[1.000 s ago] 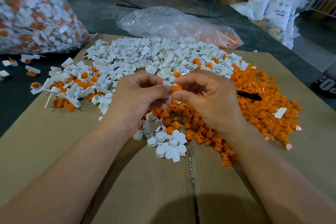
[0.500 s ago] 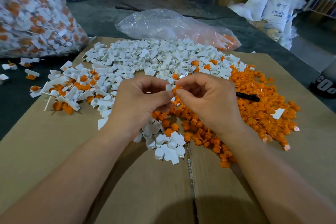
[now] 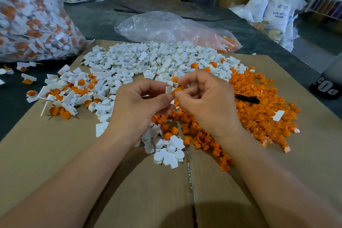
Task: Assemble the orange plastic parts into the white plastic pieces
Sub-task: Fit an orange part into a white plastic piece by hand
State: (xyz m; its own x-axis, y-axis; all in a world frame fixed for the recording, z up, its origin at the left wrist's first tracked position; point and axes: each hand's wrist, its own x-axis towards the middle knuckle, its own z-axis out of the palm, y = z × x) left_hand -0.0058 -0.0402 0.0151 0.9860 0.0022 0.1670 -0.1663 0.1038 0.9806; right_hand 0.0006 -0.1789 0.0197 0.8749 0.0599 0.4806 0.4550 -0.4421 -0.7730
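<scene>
My left hand (image 3: 140,105) pinches a small white plastic piece (image 3: 168,90) between thumb and fingers. My right hand (image 3: 209,102) presses an orange plastic part (image 3: 176,91) against that white piece; the two touch just above the piles. A heap of loose white pieces (image 3: 157,61) covers the far middle of the cardboard. Loose orange parts (image 3: 259,105) spread to the right and under my hands. Joined white-and-orange pieces (image 3: 70,94) lie in a pile at the left.
Flat brown cardboard (image 3: 55,153) covers the table. A large clear bag of joined pieces (image 3: 31,16) stands far left. A crumpled clear bag (image 3: 166,27) lies behind the white heap. A black pen-like object (image 3: 247,98) rests on the orange parts. Sacks and boxes stand behind.
Both hands stayed together over the piles. The orange part now sits tighter against the white piece, whose white tab shows more between my fingertips.
</scene>
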